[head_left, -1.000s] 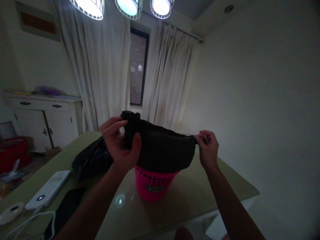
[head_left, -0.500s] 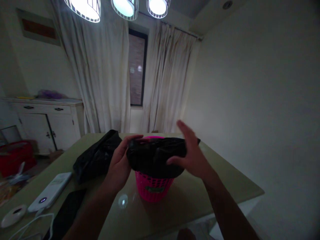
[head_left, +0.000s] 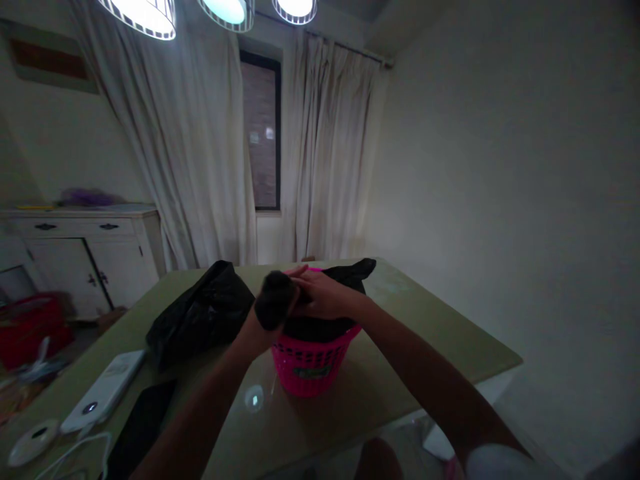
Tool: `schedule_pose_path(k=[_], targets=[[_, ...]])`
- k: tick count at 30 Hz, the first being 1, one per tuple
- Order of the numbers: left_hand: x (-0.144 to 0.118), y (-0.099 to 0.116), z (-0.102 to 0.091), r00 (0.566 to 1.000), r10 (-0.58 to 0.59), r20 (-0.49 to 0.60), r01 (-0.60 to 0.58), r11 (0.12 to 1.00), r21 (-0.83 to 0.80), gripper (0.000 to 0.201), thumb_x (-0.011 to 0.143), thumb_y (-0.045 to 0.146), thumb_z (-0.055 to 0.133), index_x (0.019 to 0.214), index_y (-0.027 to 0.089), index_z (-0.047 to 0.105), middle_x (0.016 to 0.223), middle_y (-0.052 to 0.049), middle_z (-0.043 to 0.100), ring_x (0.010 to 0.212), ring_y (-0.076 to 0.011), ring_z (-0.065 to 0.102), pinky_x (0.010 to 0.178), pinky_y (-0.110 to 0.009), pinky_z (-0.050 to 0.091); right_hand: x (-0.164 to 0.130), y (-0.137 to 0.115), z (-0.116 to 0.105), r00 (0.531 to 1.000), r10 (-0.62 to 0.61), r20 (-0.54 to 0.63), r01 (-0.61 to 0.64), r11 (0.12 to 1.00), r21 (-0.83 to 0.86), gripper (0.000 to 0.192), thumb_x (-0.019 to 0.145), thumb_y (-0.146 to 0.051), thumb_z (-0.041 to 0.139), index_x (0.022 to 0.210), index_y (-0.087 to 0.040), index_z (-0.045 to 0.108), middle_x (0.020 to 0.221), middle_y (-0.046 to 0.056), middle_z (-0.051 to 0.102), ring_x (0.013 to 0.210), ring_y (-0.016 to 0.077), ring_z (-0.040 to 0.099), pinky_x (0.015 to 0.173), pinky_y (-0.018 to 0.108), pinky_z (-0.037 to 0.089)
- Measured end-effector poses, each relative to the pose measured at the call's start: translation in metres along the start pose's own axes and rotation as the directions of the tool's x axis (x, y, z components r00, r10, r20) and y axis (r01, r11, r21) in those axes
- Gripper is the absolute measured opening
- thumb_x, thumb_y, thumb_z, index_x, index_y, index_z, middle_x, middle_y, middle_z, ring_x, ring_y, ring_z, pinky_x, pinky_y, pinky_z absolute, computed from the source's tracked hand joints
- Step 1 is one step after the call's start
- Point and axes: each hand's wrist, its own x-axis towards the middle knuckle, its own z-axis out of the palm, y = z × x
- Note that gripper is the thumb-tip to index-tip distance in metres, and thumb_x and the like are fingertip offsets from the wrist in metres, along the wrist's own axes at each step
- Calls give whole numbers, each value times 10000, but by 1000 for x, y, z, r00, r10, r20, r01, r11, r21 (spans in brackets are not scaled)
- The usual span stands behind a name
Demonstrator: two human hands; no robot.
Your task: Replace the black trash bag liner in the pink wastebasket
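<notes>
A small pink plastic basket [head_left: 310, 365] stands on the table [head_left: 400, 373] in front of me. A black bag [head_left: 350, 273] lies bunched over its mouth, one corner sticking up at the far right rim. My left hand [head_left: 273, 308] is closed around a wad of the bag at the basket's left rim and is mostly covered by it. My right hand [head_left: 320, 293] reaches across from the right and presses on the bag right beside the left hand, fingers gripping the plastic.
A second crumpled black bag [head_left: 200, 317] lies on the table to the left. Nearer me are a white power bank [head_left: 103, 400], a dark phone [head_left: 137, 430], a white round disc [head_left: 27, 441] and a cable. A white cabinet [head_left: 85, 257] and curtains stand behind.
The bag was stretched wide between both hands above the basket, then lowered and bunched onto it. My right hand moved left across the basket to meet the left hand. The camera tilted down slightly.
</notes>
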Motion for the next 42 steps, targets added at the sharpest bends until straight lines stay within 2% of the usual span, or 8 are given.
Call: schedule_pose_path(k=[6,9,14,17,20,28,36,42], targets=[[10,1,-4,973,-228,-37,207,932,-297,600,1049,751,483,780,244,660,761,-73,710,945,-288,751,993,-461,624,-34,50,-69,924,381,-31,-381,911,-160,555,670,-583,968,1091,-238,860,1047,106,807,890,265,717,769,342,539],[12,0,-5,966,-253,52,256,915,-311,622,997,762,588,650,247,551,626,-22,572,758,-230,665,888,-399,618,-49,61,-88,943,331,23,-328,941,-88,132,736,-284,862,861,-243,853,769,17,743,678,160,634,641,261,444],[10,-9,0,982,-190,9,189,973,-135,399,914,586,791,902,188,773,831,-45,737,772,-219,652,758,-343,582,-75,43,-99,903,187,-387,-64,949,309,149,808,-227,822,954,-240,848,970,25,775,905,157,711,852,290,548],[7,-14,-1,992,-128,-21,125,988,-93,324,951,505,774,963,182,801,916,-60,788,888,-255,716,831,-351,598,-94,41,-97,821,285,-495,83,797,598,431,743,-327,955,1150,-287,820,1310,49,768,1165,180,727,1032,338,572],[5,-14,-1,995,-97,-8,96,994,-49,321,988,494,740,999,180,806,934,-65,802,907,-263,738,831,-352,605,-100,46,-83,899,365,-242,-71,666,743,798,704,-504,990,1420,-278,720,1505,132,689,1307,254,700,1102,443,578],[20,-7,6,990,-81,114,81,997,6,588,929,435,805,1459,217,673,1287,-108,799,1179,-306,746,1069,-477,579,-68,27,-49,819,380,-430,80,667,741,118,773,-321,844,784,-213,797,965,38,797,891,164,730,849,286,593],[44,-5,4,956,-67,285,108,985,-131,373,792,220,696,1129,212,856,1072,-66,857,1164,-375,750,1103,-564,572,-96,43,-44,919,343,-192,-57,599,799,785,640,-309,1006,1377,-258,741,1420,114,740,1272,270,722,1077,422,608],[43,-3,22,965,-118,234,167,965,-200,486,770,363,786,1220,192,720,1176,-93,805,1154,-327,730,1047,-490,593,-59,32,-17,868,449,-212,-74,539,839,504,751,-512,970,1113,-212,788,1179,75,809,1121,236,753,1088,412,600]])
